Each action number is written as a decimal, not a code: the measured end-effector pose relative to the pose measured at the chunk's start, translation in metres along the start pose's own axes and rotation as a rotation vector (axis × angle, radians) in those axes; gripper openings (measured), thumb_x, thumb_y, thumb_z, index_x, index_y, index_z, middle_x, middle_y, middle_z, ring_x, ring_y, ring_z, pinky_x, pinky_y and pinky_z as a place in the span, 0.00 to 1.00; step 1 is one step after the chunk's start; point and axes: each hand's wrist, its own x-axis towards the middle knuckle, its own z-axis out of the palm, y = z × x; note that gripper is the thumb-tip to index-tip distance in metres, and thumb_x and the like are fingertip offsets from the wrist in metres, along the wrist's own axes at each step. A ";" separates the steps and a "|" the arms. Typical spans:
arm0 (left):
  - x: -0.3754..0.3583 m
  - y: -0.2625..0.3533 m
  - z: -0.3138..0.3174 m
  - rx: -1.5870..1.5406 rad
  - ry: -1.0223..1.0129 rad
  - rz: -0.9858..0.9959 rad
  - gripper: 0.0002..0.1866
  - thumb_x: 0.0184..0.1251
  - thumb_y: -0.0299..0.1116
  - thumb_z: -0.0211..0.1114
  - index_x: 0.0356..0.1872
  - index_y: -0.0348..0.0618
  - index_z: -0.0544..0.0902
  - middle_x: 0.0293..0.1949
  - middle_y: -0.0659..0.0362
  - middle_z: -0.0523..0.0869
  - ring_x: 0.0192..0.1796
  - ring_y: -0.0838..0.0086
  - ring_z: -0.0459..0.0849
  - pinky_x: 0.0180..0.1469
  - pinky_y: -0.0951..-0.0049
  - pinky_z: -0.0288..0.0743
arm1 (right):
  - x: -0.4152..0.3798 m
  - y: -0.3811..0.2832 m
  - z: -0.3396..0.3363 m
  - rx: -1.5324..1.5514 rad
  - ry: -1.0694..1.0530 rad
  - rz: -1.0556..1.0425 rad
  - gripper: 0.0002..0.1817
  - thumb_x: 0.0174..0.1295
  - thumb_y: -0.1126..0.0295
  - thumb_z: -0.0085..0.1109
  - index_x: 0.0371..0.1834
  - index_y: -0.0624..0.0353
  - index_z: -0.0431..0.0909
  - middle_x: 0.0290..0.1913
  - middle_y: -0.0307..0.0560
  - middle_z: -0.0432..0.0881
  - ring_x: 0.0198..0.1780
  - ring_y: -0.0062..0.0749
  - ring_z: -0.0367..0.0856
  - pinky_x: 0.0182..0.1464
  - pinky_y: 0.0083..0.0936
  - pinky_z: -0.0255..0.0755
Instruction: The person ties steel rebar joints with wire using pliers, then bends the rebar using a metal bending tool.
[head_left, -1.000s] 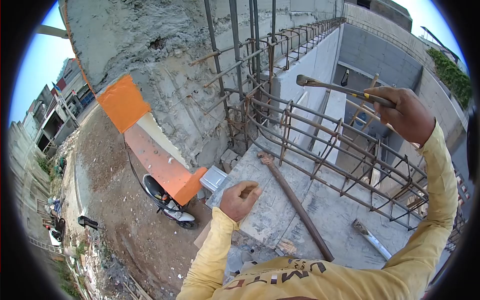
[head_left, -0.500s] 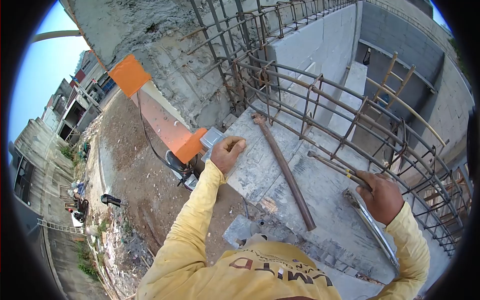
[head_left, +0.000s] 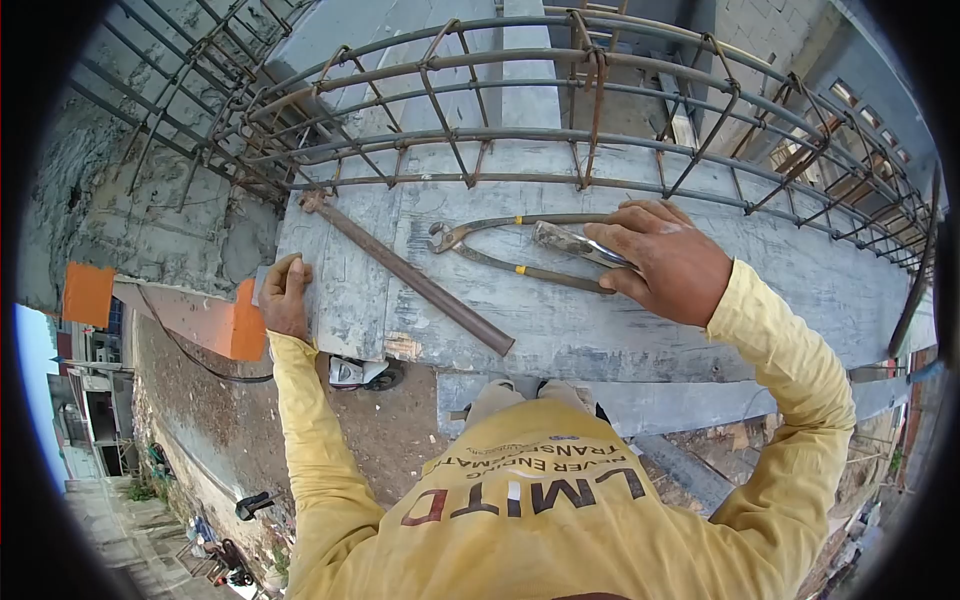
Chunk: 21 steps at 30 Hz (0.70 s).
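My right hand (head_left: pixel 664 259) rests on the handles of a pair of long pincers (head_left: pixel 497 245) that lie flat on the grey concrete slab (head_left: pixel 560 320), jaws pointing left. A flat metal trowel blade (head_left: pixel 570 240) lies under my fingers between the handles. My left hand (head_left: pixel 286 297) grips the slab's left corner edge, fingers curled over it. A rusty steel bar (head_left: pixel 410 275) lies diagonally on the slab between my hands.
A rebar cage (head_left: pixel 560 100) runs along the slab's far side, joining upright bars at the left. Below the edge are a dirt yard, an orange-painted wall (head_left: pixel 215 320), a parked scooter (head_left: pixel 360 373) and a street at far left.
My right hand came down from the air and laid the pincers on the slab. My view swung down and right. My left hand stayed at the slab's corner.
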 end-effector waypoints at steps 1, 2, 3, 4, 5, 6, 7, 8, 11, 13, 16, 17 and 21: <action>0.001 -0.003 -0.002 -0.013 -0.006 0.002 0.15 0.74 0.35 0.63 0.52 0.33 0.82 0.37 0.58 0.86 0.39 0.78 0.81 0.47 0.76 0.76 | -0.006 0.002 -0.002 0.004 0.010 0.045 0.27 0.64 0.59 0.63 0.66 0.55 0.74 0.60 0.54 0.78 0.66 0.50 0.72 0.70 0.47 0.63; 0.003 -0.007 -0.002 -0.038 -0.024 0.014 0.15 0.73 0.34 0.63 0.52 0.33 0.82 0.36 0.60 0.85 0.38 0.79 0.80 0.46 0.77 0.75 | -0.016 0.004 -0.005 -0.001 0.029 0.106 0.27 0.63 0.60 0.64 0.65 0.56 0.74 0.59 0.54 0.79 0.65 0.50 0.73 0.69 0.45 0.64; 0.002 -0.003 0.000 0.005 -0.021 0.045 0.14 0.74 0.32 0.63 0.53 0.33 0.81 0.34 0.62 0.82 0.36 0.80 0.77 0.44 0.78 0.74 | -0.030 0.008 -0.011 -0.017 0.058 0.188 0.27 0.63 0.61 0.65 0.65 0.57 0.75 0.58 0.55 0.80 0.64 0.50 0.74 0.67 0.43 0.66; 0.003 -0.008 0.000 -0.045 -0.009 0.049 0.14 0.74 0.32 0.62 0.53 0.34 0.81 0.33 0.63 0.81 0.35 0.81 0.75 0.43 0.79 0.73 | -0.043 0.009 -0.014 -0.017 0.140 0.206 0.26 0.63 0.61 0.65 0.64 0.57 0.76 0.56 0.55 0.81 0.61 0.51 0.77 0.65 0.43 0.68; 0.001 -0.003 0.000 0.011 0.013 0.027 0.13 0.74 0.32 0.61 0.53 0.34 0.82 0.34 0.64 0.80 0.36 0.82 0.75 0.43 0.79 0.72 | -0.056 0.007 -0.015 0.007 0.194 0.267 0.26 0.63 0.61 0.65 0.63 0.57 0.76 0.56 0.56 0.81 0.60 0.51 0.77 0.65 0.43 0.68; 0.003 -0.009 -0.004 0.032 0.014 0.027 0.14 0.75 0.33 0.60 0.54 0.35 0.81 0.34 0.65 0.79 0.36 0.82 0.74 0.42 0.79 0.71 | -0.067 0.005 -0.013 0.030 0.253 0.325 0.26 0.63 0.61 0.65 0.63 0.57 0.76 0.56 0.56 0.81 0.60 0.52 0.77 0.65 0.43 0.69; 0.006 -0.017 -0.010 0.000 -0.029 0.047 0.15 0.75 0.34 0.60 0.56 0.36 0.80 0.34 0.65 0.78 0.35 0.82 0.73 0.41 0.79 0.70 | -0.076 0.002 -0.008 0.056 0.314 0.372 0.25 0.64 0.60 0.65 0.63 0.58 0.77 0.56 0.56 0.81 0.60 0.52 0.77 0.64 0.42 0.69; 0.007 -0.020 -0.011 -0.033 -0.028 0.049 0.16 0.75 0.34 0.60 0.57 0.37 0.79 0.34 0.65 0.78 0.35 0.82 0.72 0.41 0.79 0.69 | -0.084 0.000 0.002 0.035 0.414 0.431 0.25 0.65 0.59 0.63 0.62 0.57 0.77 0.56 0.56 0.81 0.60 0.51 0.77 0.65 0.44 0.68; 0.006 -0.019 -0.012 -0.068 -0.062 0.058 0.17 0.76 0.35 0.59 0.60 0.38 0.78 0.34 0.65 0.76 0.36 0.83 0.70 0.41 0.79 0.67 | -0.095 0.005 0.040 -0.006 0.672 0.559 0.23 0.67 0.55 0.60 0.59 0.57 0.79 0.54 0.56 0.81 0.59 0.50 0.77 0.65 0.45 0.66; 0.014 -0.030 -0.019 0.042 -0.121 0.035 0.18 0.76 0.35 0.57 0.61 0.37 0.77 0.41 0.59 0.79 0.43 0.77 0.75 0.47 0.75 0.71 | -0.098 0.011 0.063 0.018 0.792 0.658 0.22 0.67 0.53 0.59 0.55 0.57 0.81 0.53 0.55 0.82 0.58 0.48 0.78 0.64 0.45 0.66; 0.027 -0.022 -0.005 0.146 -0.171 0.063 0.18 0.76 0.35 0.57 0.61 0.37 0.77 0.43 0.58 0.79 0.45 0.76 0.76 0.48 0.74 0.71 | -0.097 0.007 0.072 -0.101 0.782 0.691 0.19 0.66 0.52 0.61 0.46 0.55 0.86 0.47 0.50 0.85 0.53 0.45 0.80 0.61 0.42 0.67; 0.028 -0.016 0.001 0.165 -0.171 0.085 0.18 0.76 0.35 0.57 0.61 0.37 0.77 0.43 0.58 0.79 0.45 0.75 0.76 0.49 0.73 0.71 | -0.095 0.006 0.074 -0.102 0.795 0.708 0.18 0.65 0.52 0.61 0.43 0.55 0.86 0.45 0.50 0.85 0.53 0.44 0.80 0.61 0.41 0.67; 0.026 0.010 0.017 0.214 -0.118 0.190 0.18 0.76 0.35 0.56 0.61 0.37 0.77 0.45 0.57 0.79 0.47 0.74 0.76 0.51 0.72 0.71 | -0.094 0.008 0.076 -0.118 0.850 0.698 0.18 0.65 0.52 0.61 0.36 0.55 0.87 0.39 0.48 0.86 0.46 0.43 0.82 0.57 0.40 0.69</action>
